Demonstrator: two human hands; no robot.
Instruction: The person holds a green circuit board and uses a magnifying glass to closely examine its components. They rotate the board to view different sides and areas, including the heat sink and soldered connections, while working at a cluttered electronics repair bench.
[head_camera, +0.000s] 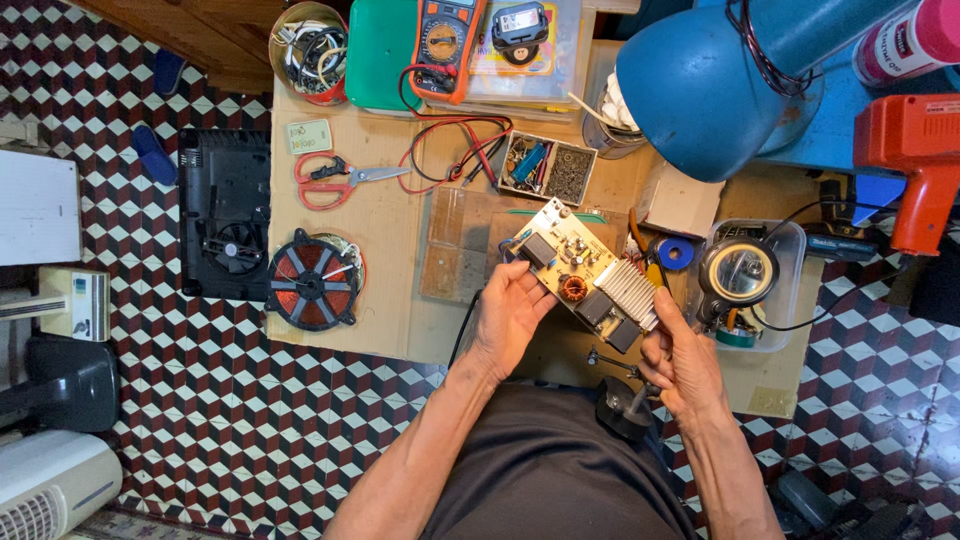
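Note:
I hold a beige circuit board above a low cardboard-topped bench. The board carries black block parts, a copper coil and a finned metal heat sink at its right end. My left hand grips the board's left edge from below. At the board's right corner, my right hand pinches it beside the heat sink. A black power plug lies near my lap, just left of my right wrist.
Red-handled scissors, an orange multimeter with red and black leads, a parts box, a tin of wires, a round copper coil disc, a black fan housing, a blue lamp, an orange tool, and a magnifier in a clear tub surround the work.

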